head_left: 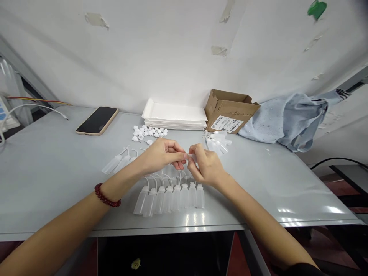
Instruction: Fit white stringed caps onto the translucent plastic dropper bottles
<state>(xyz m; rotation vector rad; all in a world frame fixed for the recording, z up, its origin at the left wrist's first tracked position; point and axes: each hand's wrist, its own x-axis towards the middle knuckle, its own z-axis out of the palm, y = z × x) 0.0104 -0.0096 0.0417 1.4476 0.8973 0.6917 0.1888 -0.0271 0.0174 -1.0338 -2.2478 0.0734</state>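
Observation:
My left hand [162, 156] and my right hand [207, 165] meet over the middle of the table, fingertips pinched together. A small whitish piece seems to be between them, mostly hidden by the fingers. Just below lies a row of small translucent squeeze bottles [169, 199], several with thin curved tubes at their necks. Beyond my left hand is a loose pile of white caps [146, 132]. More bottles with tubes [112, 165] lie left of my left wrist, partly behind the forearm. Another cluster of bottles [218, 142] rests beyond my right hand.
At the back of the grey table [267, 184] stand a stack of white padded envelopes [175, 117] and an open cardboard box [231, 111]. A phone [97, 120] lies at the back left, near a white cable [43, 106]. Light blue cloth [278, 120] is bunched at the right.

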